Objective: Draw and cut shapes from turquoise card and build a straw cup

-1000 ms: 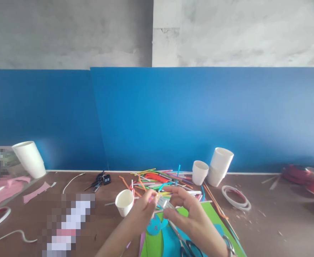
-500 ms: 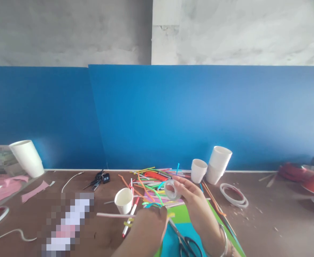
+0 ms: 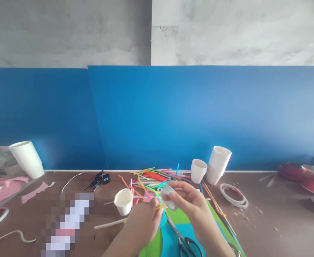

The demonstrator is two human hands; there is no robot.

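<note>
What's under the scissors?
Under the scissors a blue sheet shows around the handles, and a green sheet shows beside the upper blades. The patches directly beneath the metal and handles are covered; whether the green continues beneath the blue can't be seen.

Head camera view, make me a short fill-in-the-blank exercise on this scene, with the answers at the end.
The right hand holds a translucent roll near scissors whose handles are ____.
The thin piece showing at the thumb of the left hand is coloured ____.
The tall white stack at the right consists of nested ____.
The upright panel behind the table is coloured ____.

Missing words: black; yellow; cups; blue.
</note>
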